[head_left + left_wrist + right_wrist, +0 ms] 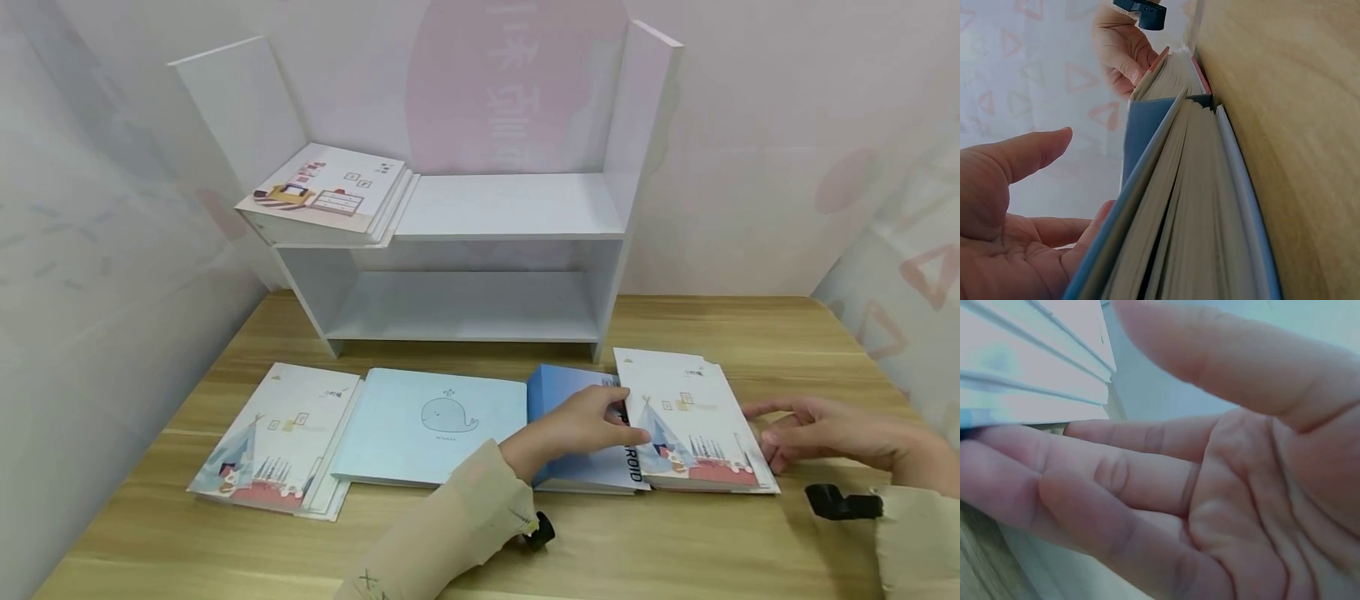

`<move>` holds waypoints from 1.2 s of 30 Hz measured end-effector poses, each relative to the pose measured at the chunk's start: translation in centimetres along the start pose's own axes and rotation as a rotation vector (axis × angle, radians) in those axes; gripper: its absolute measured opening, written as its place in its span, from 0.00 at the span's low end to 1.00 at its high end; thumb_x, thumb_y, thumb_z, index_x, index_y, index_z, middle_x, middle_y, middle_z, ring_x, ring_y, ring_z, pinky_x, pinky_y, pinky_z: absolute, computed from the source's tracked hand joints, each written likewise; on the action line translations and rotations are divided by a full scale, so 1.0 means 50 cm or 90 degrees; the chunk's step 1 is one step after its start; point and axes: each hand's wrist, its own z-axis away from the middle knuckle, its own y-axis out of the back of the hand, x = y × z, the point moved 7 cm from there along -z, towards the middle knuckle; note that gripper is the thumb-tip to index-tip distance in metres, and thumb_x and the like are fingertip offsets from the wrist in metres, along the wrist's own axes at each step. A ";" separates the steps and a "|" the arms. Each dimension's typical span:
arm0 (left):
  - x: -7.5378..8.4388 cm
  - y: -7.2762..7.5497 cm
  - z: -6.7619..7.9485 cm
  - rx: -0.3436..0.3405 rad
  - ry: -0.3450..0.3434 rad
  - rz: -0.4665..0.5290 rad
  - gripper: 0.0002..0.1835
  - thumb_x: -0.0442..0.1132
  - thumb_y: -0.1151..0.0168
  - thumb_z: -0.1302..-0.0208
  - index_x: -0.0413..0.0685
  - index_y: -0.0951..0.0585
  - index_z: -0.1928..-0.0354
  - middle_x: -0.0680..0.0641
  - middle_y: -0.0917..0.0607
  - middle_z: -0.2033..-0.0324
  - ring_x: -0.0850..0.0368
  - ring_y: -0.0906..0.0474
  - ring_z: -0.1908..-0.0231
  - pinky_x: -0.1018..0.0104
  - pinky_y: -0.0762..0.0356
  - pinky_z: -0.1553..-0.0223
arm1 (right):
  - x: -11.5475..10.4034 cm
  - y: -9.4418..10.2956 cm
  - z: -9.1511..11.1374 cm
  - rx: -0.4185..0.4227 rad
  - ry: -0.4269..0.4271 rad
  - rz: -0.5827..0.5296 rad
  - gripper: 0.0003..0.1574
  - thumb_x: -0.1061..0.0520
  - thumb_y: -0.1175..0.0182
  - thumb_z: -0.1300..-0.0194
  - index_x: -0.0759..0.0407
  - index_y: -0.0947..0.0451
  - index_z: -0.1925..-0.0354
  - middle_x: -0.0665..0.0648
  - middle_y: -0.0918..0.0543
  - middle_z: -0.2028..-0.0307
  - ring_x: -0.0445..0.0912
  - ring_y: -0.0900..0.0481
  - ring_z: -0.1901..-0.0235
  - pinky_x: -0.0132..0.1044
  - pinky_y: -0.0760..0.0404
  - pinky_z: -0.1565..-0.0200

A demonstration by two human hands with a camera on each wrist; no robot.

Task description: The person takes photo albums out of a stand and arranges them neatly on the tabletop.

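Note:
A white book (682,417) with a tent drawing lies at the right, its left side against or over a blue book (585,450). My left hand (577,425) reaches over the blue book, its thumb and fingers spread at the white book's left edge. In the left wrist view the blue book's pages (1191,219) fan open beside that hand. At the white book's right edge is my right hand (832,433), palm facing the book. The right wrist view shows the fingertips (997,481) by the lower side of the layered white edges (1035,369), contact partly hidden.
A light-blue whale book (427,425) and white tent-drawing books (285,433) lie left on the wooden table (637,550). Behind stands a white two-level shelf (510,208), with a stack of white books (330,192) on its upper board, overhanging the front left.

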 end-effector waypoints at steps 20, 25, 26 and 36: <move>0.008 0.049 0.046 -0.067 -0.132 -0.019 0.21 0.40 0.38 0.30 0.44 0.23 0.38 0.44 0.18 0.43 0.54 0.19 0.45 0.72 0.22 0.48 | -0.048 0.022 0.024 0.161 0.003 0.253 0.29 0.61 0.55 0.23 0.70 0.47 0.29 0.50 0.14 0.51 0.42 0.15 0.55 0.28 0.21 0.55; 0.009 0.081 0.070 -0.045 -0.187 -0.040 0.17 0.36 0.41 0.29 0.41 0.22 0.40 0.43 0.17 0.44 0.52 0.21 0.45 0.72 0.24 0.45 | -0.074 0.011 0.027 0.197 0.037 0.294 0.27 0.63 0.53 0.24 0.44 0.41 0.33 0.47 0.14 0.52 0.43 0.15 0.56 0.26 0.22 0.56; 0.007 0.091 0.076 -0.035 -0.192 -0.042 0.17 0.36 0.42 0.29 0.41 0.22 0.40 0.43 0.17 0.44 0.51 0.21 0.45 0.71 0.24 0.45 | -0.082 0.007 0.026 0.208 0.042 0.303 0.28 0.62 0.53 0.24 0.47 0.42 0.31 0.47 0.14 0.51 0.42 0.15 0.56 0.25 0.22 0.56; -0.032 0.205 0.144 0.092 -0.231 -0.023 0.17 0.37 0.41 0.28 0.49 0.22 0.40 0.45 0.16 0.46 0.54 0.19 0.48 0.62 0.20 0.48 | -0.155 -0.018 0.011 0.327 0.099 0.344 0.27 0.61 0.48 0.24 0.57 0.38 0.31 0.48 0.14 0.52 0.37 0.17 0.53 0.23 0.23 0.54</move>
